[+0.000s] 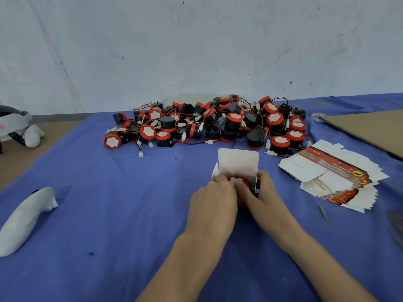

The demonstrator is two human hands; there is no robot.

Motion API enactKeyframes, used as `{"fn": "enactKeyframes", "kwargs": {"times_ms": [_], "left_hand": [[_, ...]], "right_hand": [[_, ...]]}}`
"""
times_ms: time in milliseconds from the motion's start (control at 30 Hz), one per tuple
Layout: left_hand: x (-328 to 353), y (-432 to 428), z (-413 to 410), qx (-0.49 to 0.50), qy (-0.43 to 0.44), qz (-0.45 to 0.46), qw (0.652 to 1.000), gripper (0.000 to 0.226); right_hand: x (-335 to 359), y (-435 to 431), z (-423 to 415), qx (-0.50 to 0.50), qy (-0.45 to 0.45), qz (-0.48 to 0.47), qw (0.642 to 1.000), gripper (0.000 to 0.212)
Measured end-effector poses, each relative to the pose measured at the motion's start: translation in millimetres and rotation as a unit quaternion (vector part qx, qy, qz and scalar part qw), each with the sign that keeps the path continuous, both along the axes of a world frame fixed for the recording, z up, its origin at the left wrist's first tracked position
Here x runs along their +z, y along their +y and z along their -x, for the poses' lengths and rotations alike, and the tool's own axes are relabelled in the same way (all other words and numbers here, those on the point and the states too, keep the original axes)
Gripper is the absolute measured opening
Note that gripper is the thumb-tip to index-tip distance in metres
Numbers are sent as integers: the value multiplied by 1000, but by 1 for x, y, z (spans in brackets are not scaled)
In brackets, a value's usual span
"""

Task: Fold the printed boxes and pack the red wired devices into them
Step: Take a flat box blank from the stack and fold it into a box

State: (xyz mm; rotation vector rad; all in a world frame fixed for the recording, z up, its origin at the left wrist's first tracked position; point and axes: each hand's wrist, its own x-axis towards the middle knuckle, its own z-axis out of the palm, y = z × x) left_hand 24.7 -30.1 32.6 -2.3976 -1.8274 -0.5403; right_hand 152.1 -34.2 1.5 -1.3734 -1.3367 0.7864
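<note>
Our left hand [214, 197] and right hand [265, 192] both grip the box [238, 162] mid-cloth [130, 214], its lid flap standing upright. The device [237, 178] sits in its mouth, axis vertical, red face up.

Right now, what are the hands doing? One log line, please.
left hand: holds box | right hand: holds box | red device: in box, top showing | lid flap: up | more devices: piled behind

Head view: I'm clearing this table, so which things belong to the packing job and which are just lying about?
Job: open box, red device in it, device pile, flat box stack.
Lying about: white bundle, cardboard sheet, small grey strip.
</note>
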Motion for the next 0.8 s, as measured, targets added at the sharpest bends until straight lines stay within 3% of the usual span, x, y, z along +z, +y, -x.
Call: {"fn": "enactKeyframes", "kwargs": {"times_ms": [400, 600, 800], "left_hand": [[2, -7, 14, -74, -15, -5, 997, 26], [-3, -6, 26, -116, -46, -47, 991, 20], [-5, 0, 37, -144, -22, -118, 982, 28]], "right_hand": [[5, 9, 7, -82, -24, 71, 994, 19], [7, 7, 5, -89, -21, 73, 993, 19], [9, 6, 5, -79, -26, 73, 994, 21]]}}
